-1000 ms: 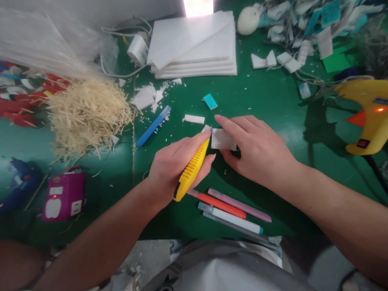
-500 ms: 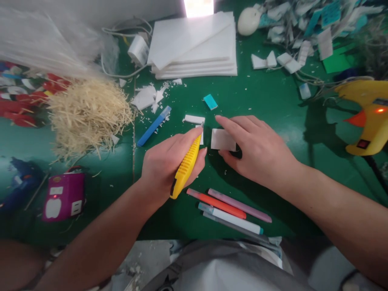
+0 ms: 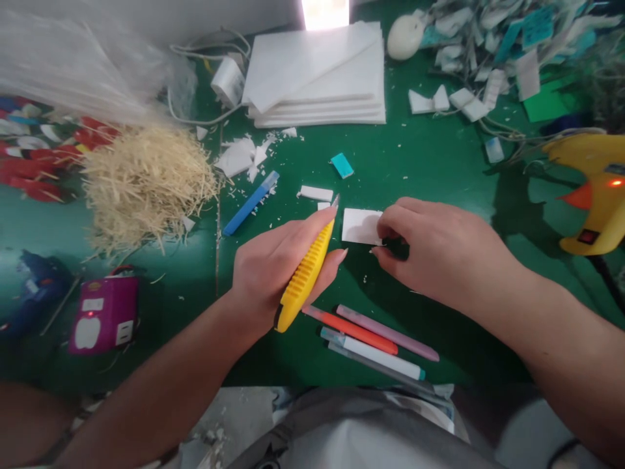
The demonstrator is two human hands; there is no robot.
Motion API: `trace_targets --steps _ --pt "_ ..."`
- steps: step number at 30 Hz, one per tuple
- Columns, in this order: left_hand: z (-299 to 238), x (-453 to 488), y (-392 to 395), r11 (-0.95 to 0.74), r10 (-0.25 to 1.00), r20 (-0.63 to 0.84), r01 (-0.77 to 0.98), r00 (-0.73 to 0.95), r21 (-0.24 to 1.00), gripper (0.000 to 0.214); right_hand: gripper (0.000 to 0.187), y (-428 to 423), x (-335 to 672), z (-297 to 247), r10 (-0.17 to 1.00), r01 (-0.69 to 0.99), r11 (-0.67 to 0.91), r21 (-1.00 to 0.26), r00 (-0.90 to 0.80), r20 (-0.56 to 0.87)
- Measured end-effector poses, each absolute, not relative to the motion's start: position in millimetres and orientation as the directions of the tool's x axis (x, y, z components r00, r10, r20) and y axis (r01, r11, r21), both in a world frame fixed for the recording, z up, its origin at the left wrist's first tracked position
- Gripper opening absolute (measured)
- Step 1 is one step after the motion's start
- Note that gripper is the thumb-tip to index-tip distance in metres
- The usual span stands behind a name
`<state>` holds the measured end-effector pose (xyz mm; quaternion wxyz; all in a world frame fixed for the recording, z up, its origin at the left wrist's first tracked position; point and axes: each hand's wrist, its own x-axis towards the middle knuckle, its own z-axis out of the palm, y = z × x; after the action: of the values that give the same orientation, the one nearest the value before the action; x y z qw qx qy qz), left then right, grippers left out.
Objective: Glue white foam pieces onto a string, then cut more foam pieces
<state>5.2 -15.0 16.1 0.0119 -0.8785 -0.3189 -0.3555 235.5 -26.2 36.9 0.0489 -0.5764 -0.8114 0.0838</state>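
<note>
My left hand (image 3: 273,267) is closed around a yellow utility knife (image 3: 305,277), its blade tip pointing up beside a small white offcut (image 3: 323,206). A white foam rectangle (image 3: 360,226) lies flat on the green table (image 3: 439,169) just right of the blade. My right hand (image 3: 439,251) has its fingers curled and pinches the right edge of that rectangle. A narrow white strip (image 3: 315,193) and a small teal piece (image 3: 342,165) lie just beyond.
A stack of white foam sheets (image 3: 317,71) sits at the back. A straw pile (image 3: 146,179), blue cutter (image 3: 250,203) and purple power strip (image 3: 102,316) lie left. Three pens (image 3: 371,339) rest near me. A yellow glue gun (image 3: 598,195) stands right, paper scraps (image 3: 488,52) behind.
My right hand's fingers went from lying flat on the white rectangle to curling and pinching its right edge. The knife drew left off the piece, then came back beside it.
</note>
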Motion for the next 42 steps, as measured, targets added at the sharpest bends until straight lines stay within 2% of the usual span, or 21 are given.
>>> trace_targets --steps 3,5,7,10,12,14,18,22,26,31,37,42 --pt "15 6 -15 -0.802 0.549 0.627 0.558 0.553 0.211 0.034 0.006 -23 235 37 0.938 0.930 0.317 -0.188 -0.337 -0.086" --pt "15 6 -15 -0.812 0.536 0.630 0.547 0.561 0.204 0.034 0.009 -22 236 35 0.928 0.914 0.342 -0.217 -0.365 -0.075" --pt "15 6 -16 -0.811 0.541 0.624 0.547 0.564 0.208 0.035 0.011 -22 239 32 0.917 0.888 0.383 -0.256 -0.398 -0.009" --pt "16 5 -16 -0.800 0.562 0.600 0.557 0.568 0.222 0.037 0.014 -24 244 27 0.903 0.855 0.428 -0.291 -0.396 0.163" --pt "16 4 -16 -0.797 0.568 0.595 0.559 0.568 0.227 0.037 0.022 -23 246 23 0.889 0.845 0.446 -0.294 -0.381 0.253" --pt "16 4 -15 -0.799 0.565 0.600 0.558 0.566 0.225 0.037 0.031 -22 247 19 0.875 0.835 0.468 -0.289 -0.392 0.284" --pt "16 0 -14 -0.790 0.542 0.662 0.582 0.517 0.193 0.037 0.028 -18 246 9 0.863 0.812 0.501 -0.300 -0.445 0.238" --pt "16 -4 -13 -0.736 0.593 0.656 0.646 0.466 0.206 0.038 0.028 -17 242 6 0.843 0.775 0.538 -0.331 -0.493 0.215" --pt "15 -3 -12 -0.791 0.532 0.676 0.585 0.509 0.182 0.044 0.034 -18 238 7 0.813 0.740 0.582 -0.337 -0.538 0.222" --pt "15 0 -13 -0.798 0.522 0.666 0.580 0.533 0.162 0.041 0.040 -19 238 8 0.778 0.694 0.626 -0.355 -0.588 0.222" --pt "16 2 -20 -0.791 0.557 0.634 0.575 0.535 0.209 0.037 0.040 -19 240 6 0.787 0.703 0.616 -0.357 -0.567 0.243" --pt "17 6 -19 -0.799 0.541 0.646 0.569 0.539 0.195 0.039 0.035 -19 239 3 0.824 0.741 0.566 -0.362 -0.528 0.207"
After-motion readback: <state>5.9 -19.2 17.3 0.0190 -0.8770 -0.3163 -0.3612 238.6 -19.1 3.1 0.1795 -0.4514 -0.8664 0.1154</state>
